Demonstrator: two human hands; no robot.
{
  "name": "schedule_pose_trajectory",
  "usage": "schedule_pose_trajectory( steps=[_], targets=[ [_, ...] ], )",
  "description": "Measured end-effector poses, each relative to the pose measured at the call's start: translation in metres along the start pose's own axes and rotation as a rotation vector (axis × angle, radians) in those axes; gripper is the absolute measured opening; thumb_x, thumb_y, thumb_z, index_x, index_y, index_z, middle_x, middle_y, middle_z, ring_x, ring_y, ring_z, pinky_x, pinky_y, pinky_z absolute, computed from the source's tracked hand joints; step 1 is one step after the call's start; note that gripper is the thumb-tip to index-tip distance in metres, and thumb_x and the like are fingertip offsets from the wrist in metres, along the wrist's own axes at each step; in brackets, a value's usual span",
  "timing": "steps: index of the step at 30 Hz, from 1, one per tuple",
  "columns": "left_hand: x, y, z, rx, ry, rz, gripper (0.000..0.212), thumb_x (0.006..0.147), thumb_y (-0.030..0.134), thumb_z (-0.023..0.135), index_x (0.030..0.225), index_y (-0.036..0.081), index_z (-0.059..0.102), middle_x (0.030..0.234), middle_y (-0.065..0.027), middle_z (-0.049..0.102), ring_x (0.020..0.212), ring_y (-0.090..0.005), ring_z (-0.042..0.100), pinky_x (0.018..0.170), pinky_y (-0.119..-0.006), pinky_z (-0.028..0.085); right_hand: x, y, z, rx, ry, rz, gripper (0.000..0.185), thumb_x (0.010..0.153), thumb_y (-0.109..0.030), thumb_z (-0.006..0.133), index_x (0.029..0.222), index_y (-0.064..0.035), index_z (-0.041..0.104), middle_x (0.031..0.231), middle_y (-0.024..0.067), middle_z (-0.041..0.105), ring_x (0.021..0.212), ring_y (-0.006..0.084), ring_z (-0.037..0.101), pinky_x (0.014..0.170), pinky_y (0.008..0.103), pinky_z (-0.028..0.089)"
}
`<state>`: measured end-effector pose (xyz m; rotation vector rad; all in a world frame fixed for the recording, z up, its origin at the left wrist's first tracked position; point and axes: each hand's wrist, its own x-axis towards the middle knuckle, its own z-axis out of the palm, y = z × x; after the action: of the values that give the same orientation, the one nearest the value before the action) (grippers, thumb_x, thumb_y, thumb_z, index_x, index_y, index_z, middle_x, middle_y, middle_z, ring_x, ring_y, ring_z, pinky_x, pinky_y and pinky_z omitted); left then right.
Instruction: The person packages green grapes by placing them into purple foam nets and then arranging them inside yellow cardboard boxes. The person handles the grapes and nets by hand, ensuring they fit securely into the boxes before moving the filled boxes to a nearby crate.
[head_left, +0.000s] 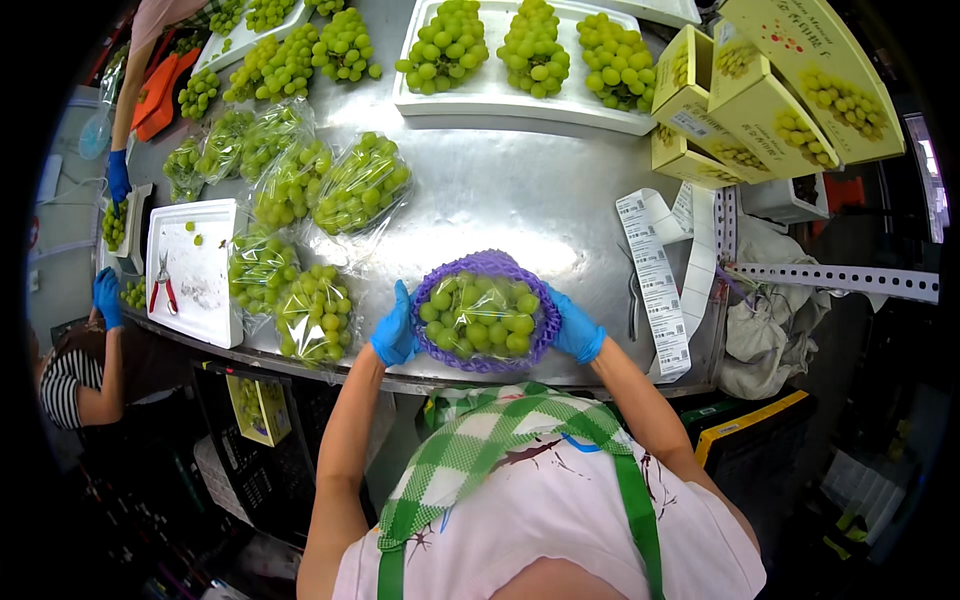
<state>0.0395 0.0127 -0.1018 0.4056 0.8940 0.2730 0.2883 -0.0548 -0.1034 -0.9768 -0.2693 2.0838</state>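
A bunch of green grapes (480, 319) in clear film lies inside a purple foam net sleeve (491, 262) at the metal table's near edge. My left hand (394, 326), in a blue glove, presses on the sleeve's left side. From the right side, my right hand (576, 324), gloved too, holds the same sleeve, its fingers partly hidden behind the net. Left of my hands are several bagged grape bunches (315, 311). Strips of printed labels (651, 277) lie on the right, beside dark-handled snips (634, 300).
White foam trays stand at the back (525, 109) with grape bunches and at the left (234, 285) with red-handled pruning shears (163, 285). Yellow printed cartons (765, 112) crowd the back right. A perforated metal rail (840, 277) juts out right. Co-workers' gloved hands (108, 296) are at the far left.
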Motion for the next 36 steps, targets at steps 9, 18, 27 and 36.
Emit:
schedule_pose_trajectory(
  steps=[9,18,27,36],
  targets=[
    [-0.034,-0.013,0.021,-0.177,0.117,0.625,0.052,0.082,0.045,0.036,0.115,0.005,0.038,0.112,-0.01,0.044,0.097,-0.022,0.047,0.085,-0.035,0.039,-0.044,-0.021,0.062,0.235,0.038,-0.019,0.048,0.082,-0.038,0.035,0.118,-0.0067,0.037,0.115,0.0089,0.045,0.102,0.0207,0.046,0.088,0.0334,0.038],
    [-0.051,-0.058,0.053,-0.471,-0.013,0.938,0.038,0.084,0.031,0.04,0.112,0.006,0.04,0.109,-0.0099,0.045,0.095,-0.0216,0.046,0.083,-0.035,0.041,-0.078,-0.015,0.117,0.003,0.032,-0.052,0.046,0.084,-0.039,0.033,0.117,-0.0081,0.039,0.112,0.0071,0.047,0.099,0.0166,0.047,0.085,0.0308,0.04],
    [-0.072,-0.094,0.081,-0.529,-0.039,0.985,0.037,0.083,0.03,0.041,0.112,0.007,0.041,0.11,-0.0094,0.045,0.097,-0.0222,0.046,0.082,-0.038,0.041,-0.115,0.015,0.079,-0.173,-0.204,0.038,0.066,0.076,-0.046,0.048,0.125,-0.0063,0.026,0.116,0.0093,0.043,0.103,0.0217,0.044,0.089,0.0344,0.036],
    [-0.078,-0.098,0.088,-0.52,-0.093,1.014,0.036,0.083,0.029,0.042,0.112,0.007,0.041,0.11,-0.009,0.045,0.098,-0.0229,0.045,0.082,-0.04,0.041,-0.097,0.037,0.075,-0.563,-0.239,-0.378,0.061,0.064,-0.007,0.065,0.118,-0.0045,0.035,0.115,0.0088,0.042,0.101,0.0186,0.044,0.087,0.031,0.037]
  ],
)
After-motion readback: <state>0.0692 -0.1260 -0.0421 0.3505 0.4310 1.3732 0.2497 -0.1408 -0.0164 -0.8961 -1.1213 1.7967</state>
